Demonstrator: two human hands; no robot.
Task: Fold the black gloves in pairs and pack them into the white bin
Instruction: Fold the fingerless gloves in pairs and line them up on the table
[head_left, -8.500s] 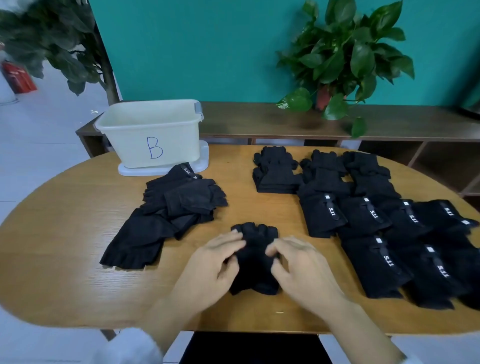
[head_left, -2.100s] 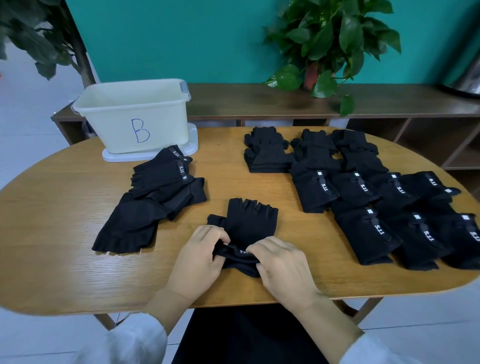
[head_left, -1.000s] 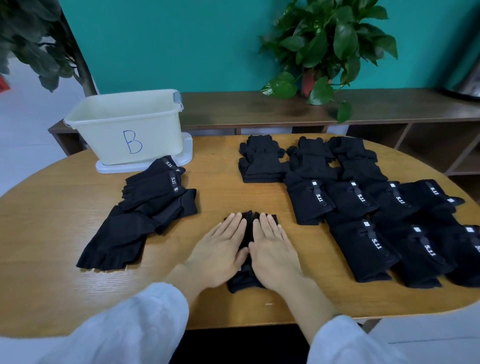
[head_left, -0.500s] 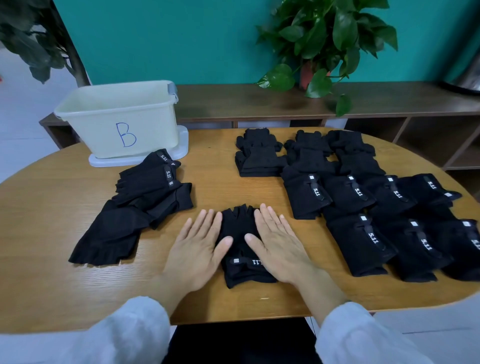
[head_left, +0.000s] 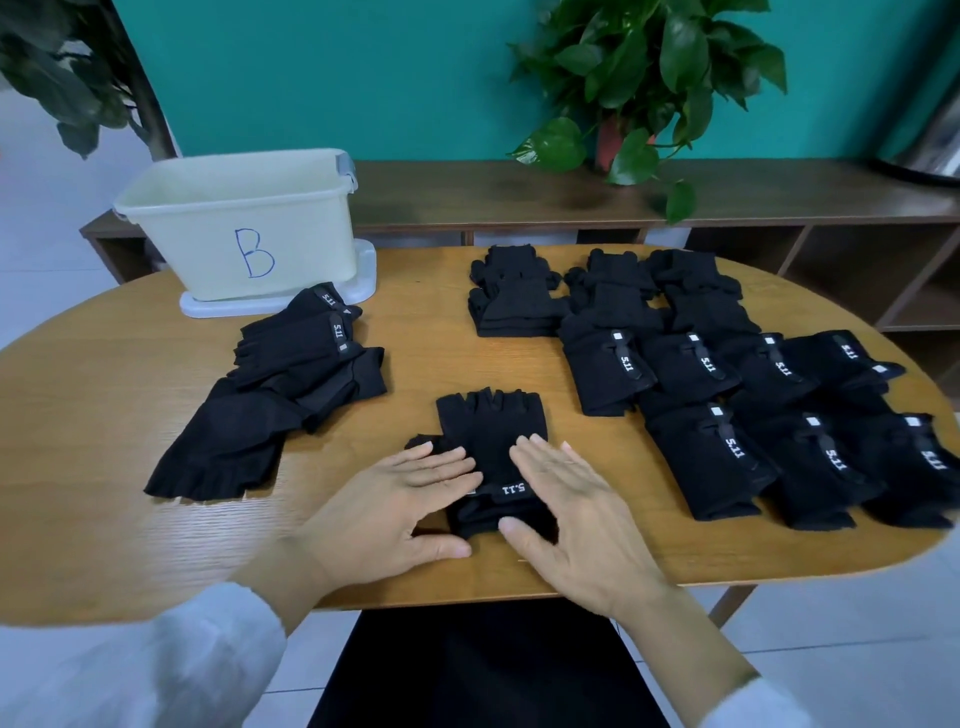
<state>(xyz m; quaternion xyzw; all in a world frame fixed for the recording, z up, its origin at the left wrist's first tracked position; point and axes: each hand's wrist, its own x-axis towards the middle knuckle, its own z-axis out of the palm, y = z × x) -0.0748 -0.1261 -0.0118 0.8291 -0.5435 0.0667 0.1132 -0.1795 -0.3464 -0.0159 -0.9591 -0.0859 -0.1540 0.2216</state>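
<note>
Between flat, spread left hand and right hand: stacked glove pair, fingertips resting on it.

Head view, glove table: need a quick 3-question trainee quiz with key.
1. True or false: the left hand and right hand lie with straight fingers on either side of the glove pair at the table's near edge.
2. Which letter is written on the white bin? A) A B) B C) D
3. Fill in: the loose glove pile lies to the ___ of the glove pair under the hands.

Key: 1 true; 2 B; 3 left
</note>
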